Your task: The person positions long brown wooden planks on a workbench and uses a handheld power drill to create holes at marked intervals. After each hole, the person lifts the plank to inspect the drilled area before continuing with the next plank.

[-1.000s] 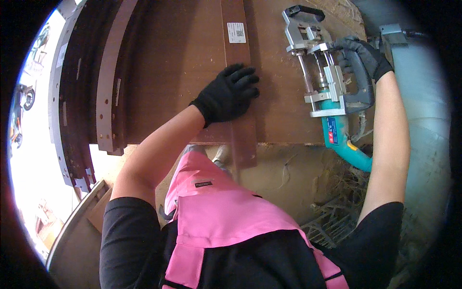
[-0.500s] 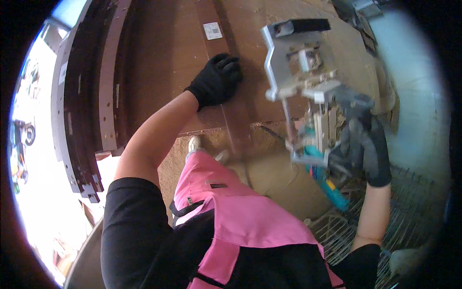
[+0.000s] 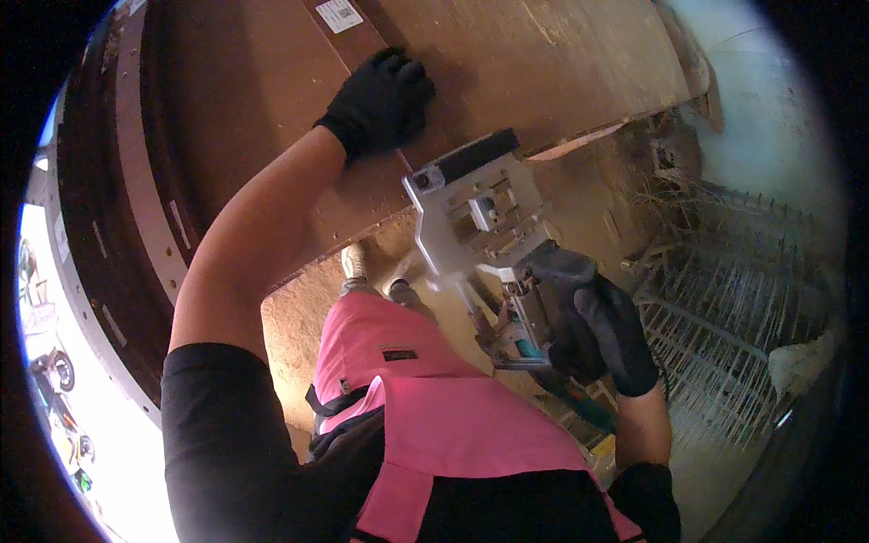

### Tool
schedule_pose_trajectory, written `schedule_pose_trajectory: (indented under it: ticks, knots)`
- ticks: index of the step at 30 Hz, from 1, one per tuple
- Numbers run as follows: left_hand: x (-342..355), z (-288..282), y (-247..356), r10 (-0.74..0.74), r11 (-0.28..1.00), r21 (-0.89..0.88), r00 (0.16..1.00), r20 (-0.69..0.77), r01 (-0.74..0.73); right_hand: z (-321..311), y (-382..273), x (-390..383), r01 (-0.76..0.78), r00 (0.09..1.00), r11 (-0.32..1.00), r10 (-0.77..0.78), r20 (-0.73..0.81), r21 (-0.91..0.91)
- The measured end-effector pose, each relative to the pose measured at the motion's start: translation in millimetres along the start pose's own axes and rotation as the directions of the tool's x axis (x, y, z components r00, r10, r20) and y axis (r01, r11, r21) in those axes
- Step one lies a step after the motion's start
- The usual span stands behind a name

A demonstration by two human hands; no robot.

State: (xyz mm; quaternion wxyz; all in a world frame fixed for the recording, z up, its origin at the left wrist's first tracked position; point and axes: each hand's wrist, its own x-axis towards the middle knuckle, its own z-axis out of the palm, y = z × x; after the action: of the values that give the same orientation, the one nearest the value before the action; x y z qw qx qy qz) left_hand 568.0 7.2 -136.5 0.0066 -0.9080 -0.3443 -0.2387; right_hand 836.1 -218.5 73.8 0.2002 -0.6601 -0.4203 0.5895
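My right hand [image 3: 602, 317], in a dark glove, is wrapped round a power tool [image 3: 484, 222] with a silver metal guide frame, a black bar along its front edge and a partly seen teal body. The tool is held just off the near edge of the workbench, its front end close to the boards. My left hand [image 3: 380, 104], in a black glove, has its fingers curled over a narrow brown board [image 3: 376, 36] with a white label [image 3: 339, 15]. That board lies on a wide brown surface [image 3: 272, 109]; the glove hides part of it.
Long brown boards with drilled holes [image 3: 149, 195] are stacked on the left. A dusty wire rack [image 3: 715, 335] stands to the right, beside a pale blue wall [image 3: 769, 118]. Sawdust covers the floor [image 3: 290, 335] around my shoes [image 3: 354, 261].
My right hand has brought the power tool left and nearer to me, from over the right part of the surface to its near edge. My left hand stays on the narrow board. The view has shifted.
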Motion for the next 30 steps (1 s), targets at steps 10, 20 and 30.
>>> schedule_pose_trajectory:
  ticks: [10, 20, 30]
  knots:
    - [-0.6, 1.2, -2.0, -0.008, 1.0, -0.004, 1.0, -0.018, 0.008, 12.6, 0.3, 8.4, -0.062, 0.997, 0.998, 0.063, -0.049, 0.015]
    - [5.5, 0.8, -1.3, -0.022, 1.0, -0.004, 1.0, 0.017, 0.022, 6.6, 1.2, 17.1, 0.004, 0.998, 1.0, -0.006, -0.063, -0.031]
    - [27.2, -14.9, -4.5, -0.077, 0.994, -0.082, 0.994, -0.074, 0.071, 11.8, -9.0, 29.4, 0.017, 1.0, 1.0, -0.017, -0.027, 0.013]
